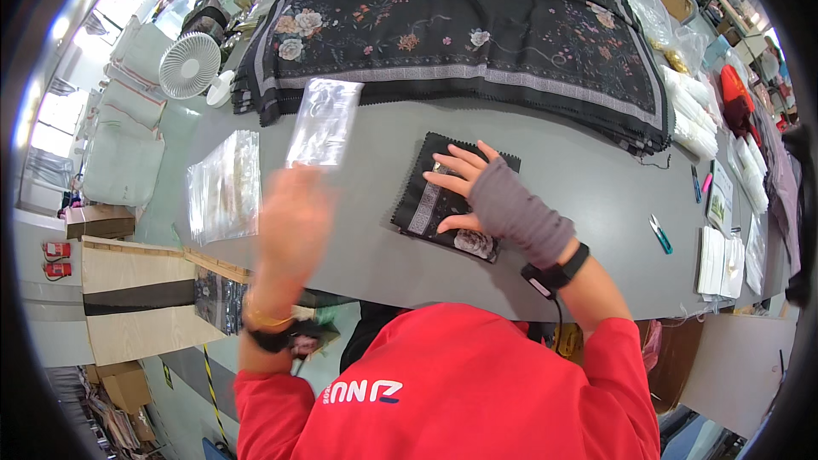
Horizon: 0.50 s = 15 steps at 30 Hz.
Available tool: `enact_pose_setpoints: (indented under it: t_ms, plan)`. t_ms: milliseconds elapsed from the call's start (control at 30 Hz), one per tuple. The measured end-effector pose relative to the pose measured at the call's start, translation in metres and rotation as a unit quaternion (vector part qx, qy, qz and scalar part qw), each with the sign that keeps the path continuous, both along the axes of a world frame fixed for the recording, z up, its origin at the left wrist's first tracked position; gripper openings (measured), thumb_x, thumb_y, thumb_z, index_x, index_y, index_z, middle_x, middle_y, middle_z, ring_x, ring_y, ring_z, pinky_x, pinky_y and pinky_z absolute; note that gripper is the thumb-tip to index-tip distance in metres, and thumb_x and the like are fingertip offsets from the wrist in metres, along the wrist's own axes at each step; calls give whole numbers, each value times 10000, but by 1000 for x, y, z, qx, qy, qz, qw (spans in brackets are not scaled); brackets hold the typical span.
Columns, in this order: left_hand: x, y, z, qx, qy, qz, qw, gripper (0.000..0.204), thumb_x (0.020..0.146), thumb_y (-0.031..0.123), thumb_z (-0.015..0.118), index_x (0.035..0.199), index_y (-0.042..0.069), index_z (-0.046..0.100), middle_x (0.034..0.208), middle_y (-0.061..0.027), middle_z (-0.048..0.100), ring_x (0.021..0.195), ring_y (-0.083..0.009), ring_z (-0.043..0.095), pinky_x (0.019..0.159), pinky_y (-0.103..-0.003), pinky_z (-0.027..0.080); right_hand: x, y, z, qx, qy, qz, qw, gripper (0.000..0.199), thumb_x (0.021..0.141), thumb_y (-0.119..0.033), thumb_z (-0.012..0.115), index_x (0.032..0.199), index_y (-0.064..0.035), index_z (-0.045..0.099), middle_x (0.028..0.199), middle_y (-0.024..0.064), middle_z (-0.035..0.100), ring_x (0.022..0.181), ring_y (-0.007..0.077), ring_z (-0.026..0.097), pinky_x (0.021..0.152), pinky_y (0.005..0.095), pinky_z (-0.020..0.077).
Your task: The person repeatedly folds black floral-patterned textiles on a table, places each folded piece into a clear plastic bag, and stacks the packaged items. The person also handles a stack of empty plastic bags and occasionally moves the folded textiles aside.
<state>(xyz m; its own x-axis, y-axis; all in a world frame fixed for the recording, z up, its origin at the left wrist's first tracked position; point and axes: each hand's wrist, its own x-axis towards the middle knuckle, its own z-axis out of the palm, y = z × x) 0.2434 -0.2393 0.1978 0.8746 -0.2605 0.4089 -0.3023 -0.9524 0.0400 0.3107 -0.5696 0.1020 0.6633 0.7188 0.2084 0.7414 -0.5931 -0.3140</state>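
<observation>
My left hand (pixel 296 213) is smeared by motion, but a clear plastic bag (pixel 325 123) stands out from its fingertips, held above the grey table (pixel 366 238). To its left lies a stack of clear plastic bags (pixel 226 187). Spread fingers of my right hand (pixel 477 192), in a grey fingerless glove, rest flat on a folded black floral scarf (pixel 424 204) with a patterned border. A pale rose print shows at the scarf's near edge. Part of the scarf is hidden under the hand.
Across the back lies a wide pile of black floral scarves (pixel 460 43). A white fan (pixel 189 66) stands at the left. On the right are small scissors (pixel 659 234), pens (pixel 696 184), white packets (pixel 720 262) and bundled white bags (pixel 688 111).
</observation>
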Motion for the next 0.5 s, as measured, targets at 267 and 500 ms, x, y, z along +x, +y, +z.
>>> enact_pose_setpoints:
  t_ms: [267,500]
  plan:
    - [18,-65,-117,-113,227,-81,964,546,924,336,788,1283,-41,623,1207,-151,588,1018,-367,684,815,-447,580,-31,42,-40,-96,4,-80,992,865,833,-728,713,1524,-221,597,1683,195,400,1544,474,324,1179,690,283]
    - [18,-63,-136,-239,257,-108,930,324,960,195,713,1232,20,685,1161,-164,608,936,-407,693,792,-496,564,-40,17,-41,149,-39,-178,972,572,802,-130,804,1359,-92,681,1458,144,640,1258,347,630,1055,468,519]
